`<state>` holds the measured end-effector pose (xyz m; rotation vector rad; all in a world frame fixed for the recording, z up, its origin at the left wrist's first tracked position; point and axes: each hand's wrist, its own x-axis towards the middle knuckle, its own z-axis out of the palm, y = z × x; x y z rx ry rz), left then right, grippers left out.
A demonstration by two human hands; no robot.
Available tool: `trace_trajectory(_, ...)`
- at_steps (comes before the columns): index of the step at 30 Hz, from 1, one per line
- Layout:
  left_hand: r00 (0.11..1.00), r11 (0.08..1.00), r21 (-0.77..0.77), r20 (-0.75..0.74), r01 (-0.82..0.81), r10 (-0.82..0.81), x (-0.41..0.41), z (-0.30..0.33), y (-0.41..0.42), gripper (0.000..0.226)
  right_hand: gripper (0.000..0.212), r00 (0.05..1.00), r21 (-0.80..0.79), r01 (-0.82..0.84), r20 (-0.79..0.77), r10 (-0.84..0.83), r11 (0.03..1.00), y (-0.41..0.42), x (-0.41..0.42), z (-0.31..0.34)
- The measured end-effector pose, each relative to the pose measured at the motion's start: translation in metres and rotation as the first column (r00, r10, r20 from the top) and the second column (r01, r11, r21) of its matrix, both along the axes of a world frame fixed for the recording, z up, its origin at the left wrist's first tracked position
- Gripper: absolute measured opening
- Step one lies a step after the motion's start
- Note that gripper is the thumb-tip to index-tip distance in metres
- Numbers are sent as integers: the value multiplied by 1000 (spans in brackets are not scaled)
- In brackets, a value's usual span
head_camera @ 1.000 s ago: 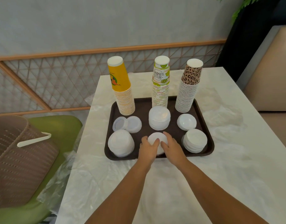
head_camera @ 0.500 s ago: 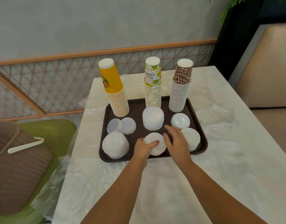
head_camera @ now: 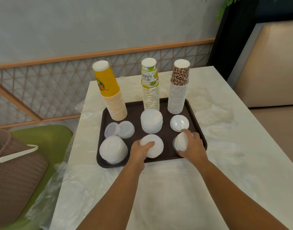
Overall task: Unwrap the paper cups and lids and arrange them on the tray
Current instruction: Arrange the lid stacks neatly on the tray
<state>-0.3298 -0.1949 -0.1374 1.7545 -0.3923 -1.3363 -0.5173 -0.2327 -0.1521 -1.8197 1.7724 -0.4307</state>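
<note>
**Both hands on lid stacks at the tray's near edge**

Currently logged, all places taken from the brown tray [head_camera: 194,113] on the marble table [head_camera: 241,163]. Three cup stacks stood mouth-down along the tray's far side, long axes roughly vertical: the yellow cup stack [head_camera: 111,95] at far left leaned top-leftward, the lime-print cup stack [head_camera: 150,85] at far centre stood near upright, the leopard-print cup stack [head_camera: 178,87] at far right likewise. Lid stacks lay flat, axes vertical: centre lid stack [head_camera: 151,121], right lid stack [head_camera: 179,123], two translucent lids [head_camera: 119,129] side by side at left, a large lid stack [head_camera: 113,149] at near left.

Left hand [head_camera: 140,151] reached in from the near edge, forearm angled up-right, fingers curled over the near-centre lid stack [head_camera: 154,146], gripping it. Right hand [head_camera: 193,146] came in from the near right, palm leftward, fingers and thumb wrapped around the near-right lid stack [head_camera: 180,141], which sat tilted.

Clear plastic wrap [head_camera: 215,113] lay crumpled on the table beside the tray's right side.
</note>
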Motion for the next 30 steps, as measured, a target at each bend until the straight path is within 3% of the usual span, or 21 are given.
trace_trajectory(8,999,1000,7,-48,1,-1,3,4,-2,60,86,984,83,64,158,-77,994,-12,-7,13)
trace_trajectory(12,996,996,-11,-13,84,-84,-5,7,-8,55,85,967,49,138,208,-145,989,-15,-15,26)
trace_trajectory(21,967,966,-58,62,252,-249,-62,16,-27,54,89,974,-77,105,210,-86,992,-24,-32,59)
trace_trajectory(30,842,933,74,411,351,-349,-96,9,-39,58,91,973,-114,99,219,-72,989,-29,-49,68)
